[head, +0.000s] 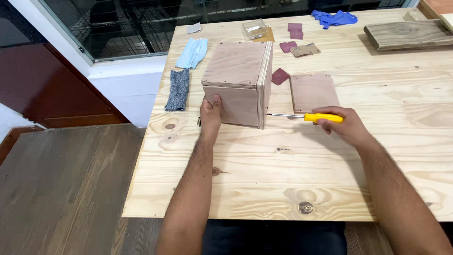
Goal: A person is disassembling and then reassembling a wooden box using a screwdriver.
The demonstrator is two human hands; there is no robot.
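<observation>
The wood box (238, 82) sits on the pale pine table (292, 179), near the far left part. It's a cube made of thin brownish-pink plywood boards w/ small dark dots (nails or screws, can't tell which) along the edges. The right side board sticks out a bit past the front & top, so you can see its layered edge.

Left hand (210, 114) is pressed on the box's front left corner, thumb up on the front face, fingers wrapped round the side. Right hand (347, 125) grips a screwdriver (306, 116) w/ a yellow handle; the thin metal shaft lies flat, pointing left, tip touching the bottom of the box's right side board.

Just right of the box lies a flat square board (313, 91), same wood, dots round its rim. Bits of dark red sandpaper (280, 76) lie btwn box & board and further back. Left of the box: a grey cloth strip (178, 89) & a light blue face mask (192, 52). Far back: blue gloves (334, 19), a clear plastic box (255, 28), a thick grey plank (408, 34)
</observation>
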